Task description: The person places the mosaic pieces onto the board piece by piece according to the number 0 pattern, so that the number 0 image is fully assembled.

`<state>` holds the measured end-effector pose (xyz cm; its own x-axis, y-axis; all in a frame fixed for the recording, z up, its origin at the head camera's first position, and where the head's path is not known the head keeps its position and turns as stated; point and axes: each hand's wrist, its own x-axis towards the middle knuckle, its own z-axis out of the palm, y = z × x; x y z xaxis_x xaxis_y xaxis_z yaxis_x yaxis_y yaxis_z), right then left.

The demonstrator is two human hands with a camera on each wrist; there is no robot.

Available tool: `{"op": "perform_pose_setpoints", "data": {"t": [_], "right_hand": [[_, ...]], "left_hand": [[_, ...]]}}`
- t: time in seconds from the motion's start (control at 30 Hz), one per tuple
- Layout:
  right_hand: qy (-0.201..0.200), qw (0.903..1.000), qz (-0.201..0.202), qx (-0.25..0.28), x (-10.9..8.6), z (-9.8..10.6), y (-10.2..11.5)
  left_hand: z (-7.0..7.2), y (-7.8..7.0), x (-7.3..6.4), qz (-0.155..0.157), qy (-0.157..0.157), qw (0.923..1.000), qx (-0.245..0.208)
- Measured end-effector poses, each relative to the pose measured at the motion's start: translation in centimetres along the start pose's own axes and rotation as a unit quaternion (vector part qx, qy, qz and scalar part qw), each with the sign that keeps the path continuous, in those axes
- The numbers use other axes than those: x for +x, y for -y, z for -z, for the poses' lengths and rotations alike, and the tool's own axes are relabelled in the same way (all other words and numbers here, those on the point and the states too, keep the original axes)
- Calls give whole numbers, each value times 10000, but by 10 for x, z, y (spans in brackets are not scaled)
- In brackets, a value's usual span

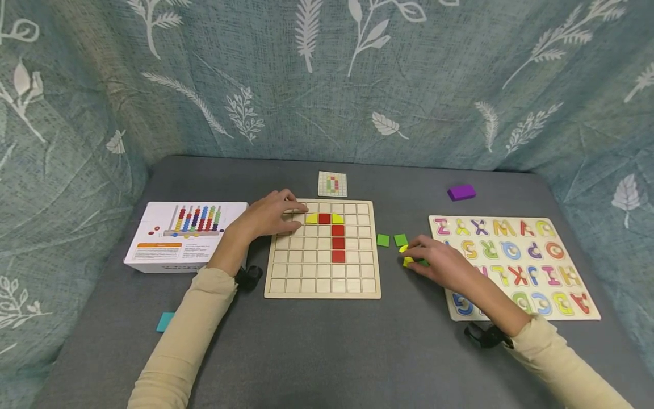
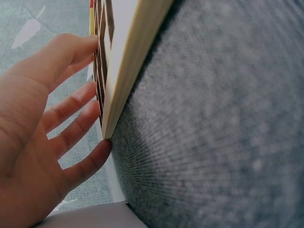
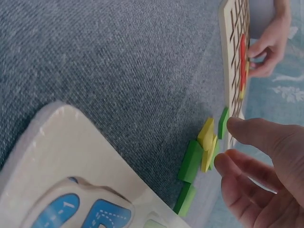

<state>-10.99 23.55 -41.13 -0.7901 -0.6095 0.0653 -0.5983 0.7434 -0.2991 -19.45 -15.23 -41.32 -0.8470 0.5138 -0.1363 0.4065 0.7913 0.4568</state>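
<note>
A wooden grid board [image 1: 296,271] lies in the middle of the table. It bears a column of red square tiles [image 1: 338,243], another red tile above, and yellow pieces [image 1: 337,218] on either side of that one. My left hand [image 1: 268,215] rests at the board's upper left edge, fingers spread, its fingertips [image 2: 102,149] touching the edge in the left wrist view. Right of the board lie loose green tiles [image 1: 383,240] and yellow pieces [image 3: 206,134]. Over them hovers my right hand [image 1: 441,262], thumb and fingers apart with nothing visible between them; it partly hides some pieces.
Behind the board lies a small pattern card [image 1: 332,184]. A white box [image 1: 186,233] stands at left, near a teal piece [image 1: 164,322]. An alphabet puzzle board [image 1: 490,222] lies under the right forearm. A purple block [image 1: 462,193] sits at the back right.
</note>
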Motion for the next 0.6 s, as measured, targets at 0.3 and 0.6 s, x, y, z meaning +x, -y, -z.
{"op": "perform_pose_setpoints", "data": {"t": [0.3,0.6], "right_hand": [[-136,9999,98,22,-1,-4,2],[-91,9998,195,-15,-1,-8,5]], "left_hand": [[-1,1,1,-33,-29,10000,-13],[0,2,1,-48,-6,10000,12]]}}
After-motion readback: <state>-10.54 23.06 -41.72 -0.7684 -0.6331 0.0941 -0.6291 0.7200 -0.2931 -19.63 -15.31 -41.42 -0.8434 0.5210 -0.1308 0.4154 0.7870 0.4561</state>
